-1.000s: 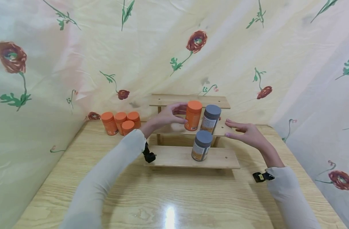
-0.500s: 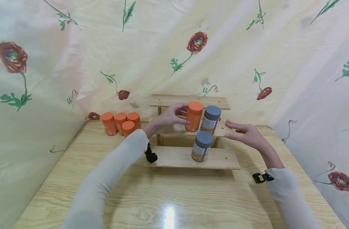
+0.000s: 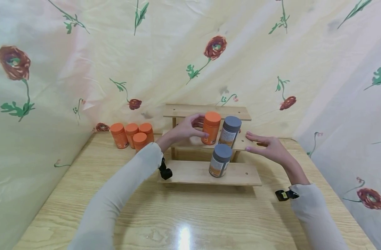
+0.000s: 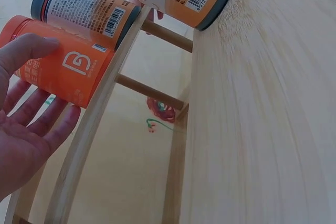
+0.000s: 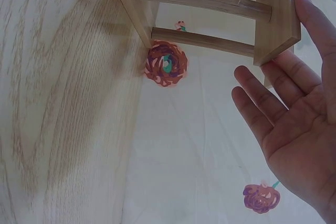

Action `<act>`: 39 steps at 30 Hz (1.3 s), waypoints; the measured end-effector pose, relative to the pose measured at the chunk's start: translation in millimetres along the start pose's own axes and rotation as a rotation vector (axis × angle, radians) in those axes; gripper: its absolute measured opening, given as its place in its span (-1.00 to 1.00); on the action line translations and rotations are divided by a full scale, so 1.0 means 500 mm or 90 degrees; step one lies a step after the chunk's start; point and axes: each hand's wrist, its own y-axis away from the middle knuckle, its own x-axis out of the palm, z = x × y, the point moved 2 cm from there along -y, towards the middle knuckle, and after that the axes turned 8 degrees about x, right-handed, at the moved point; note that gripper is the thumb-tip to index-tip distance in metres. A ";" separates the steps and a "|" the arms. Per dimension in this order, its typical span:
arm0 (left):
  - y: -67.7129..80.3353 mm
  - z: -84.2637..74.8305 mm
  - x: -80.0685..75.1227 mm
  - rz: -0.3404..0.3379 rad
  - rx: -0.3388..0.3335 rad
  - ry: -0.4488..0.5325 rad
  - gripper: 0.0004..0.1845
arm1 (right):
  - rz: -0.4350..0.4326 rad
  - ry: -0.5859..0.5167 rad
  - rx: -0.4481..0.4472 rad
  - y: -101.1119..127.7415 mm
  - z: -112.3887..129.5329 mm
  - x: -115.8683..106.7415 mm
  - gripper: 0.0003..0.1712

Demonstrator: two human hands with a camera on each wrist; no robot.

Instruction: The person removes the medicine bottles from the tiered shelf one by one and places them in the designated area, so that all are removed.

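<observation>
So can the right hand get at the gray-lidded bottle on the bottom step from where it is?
Probably yes. The right hand is open at the middle step's right end, holding nothing. The gray-lidded bottle stands alone on the bottom step, below and to its left, with nothing between them.

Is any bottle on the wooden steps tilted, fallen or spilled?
Nothing stands out. The orange bottle and the grey-capped bottle stand upright on the middle step; another grey-capped bottle stands upright on the lowest step. No spill shows.
</observation>
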 end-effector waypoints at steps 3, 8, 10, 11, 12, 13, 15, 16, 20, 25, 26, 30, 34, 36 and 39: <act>0.004 0.003 -0.002 -0.013 0.004 -0.004 -0.30 | 0.000 0.002 0.003 0.000 0.000 0.001 -0.36; 0.011 0.007 -0.006 -0.032 0.014 0.004 -0.29 | -0.002 0.006 0.002 0.001 0.000 0.002 -0.36; 0.014 0.007 -0.007 -0.041 0.019 0.006 -0.29 | -0.004 0.005 0.003 0.001 -0.001 0.002 -0.37; 0.015 0.007 -0.008 -0.044 0.021 0.004 -0.29 | -0.005 0.006 0.002 0.001 -0.002 0.002 -0.37; 0.016 0.007 -0.008 -0.046 0.024 0.000 -0.29 | -0.005 0.005 0.001 0.001 -0.002 0.002 -0.37; 0.018 0.007 -0.009 -0.049 0.027 -0.004 -0.29 | -0.006 0.006 0.001 0.001 -0.003 0.002 -0.37; 0.020 0.008 -0.011 -0.052 0.031 -0.013 -0.30 | -0.007 0.006 0.002 0.001 -0.003 0.002 -0.37; 0.021 0.009 -0.012 -0.052 0.032 -0.014 -0.31 | -0.007 0.007 0.002 0.002 -0.004 0.002 -0.37; 0.029 0.009 -0.016 -0.054 0.037 -0.024 -0.31 | -0.007 0.007 0.002 0.002 -0.004 0.002 -0.37; 0.044 -0.002 -0.022 -0.064 0.037 -0.044 -0.31 | -0.007 0.004 -0.004 0.001 -0.006 0.003 -0.38; 0.047 -0.004 -0.024 -0.066 0.035 -0.047 -0.31 | -0.008 0.003 -0.006 0.001 -0.006 0.003 -0.38; 0.061 -0.010 -0.035 -0.072 0.029 -0.055 -0.32 | -0.008 0.004 -0.010 0.000 -0.007 0.003 -0.38; 0.074 -0.018 -0.051 -0.074 0.029 -0.061 -0.32 | -0.009 0.002 -0.013 -0.002 -0.007 0.003 -0.38; 0.082 -0.023 -0.061 -0.075 0.033 -0.054 -0.32 | -0.009 0.003 -0.013 -0.003 -0.006 0.003 -0.37; 0.092 -0.026 -0.076 -0.083 0.037 -0.039 -0.32 | -0.007 0.005 -0.013 -0.003 -0.005 0.003 -0.37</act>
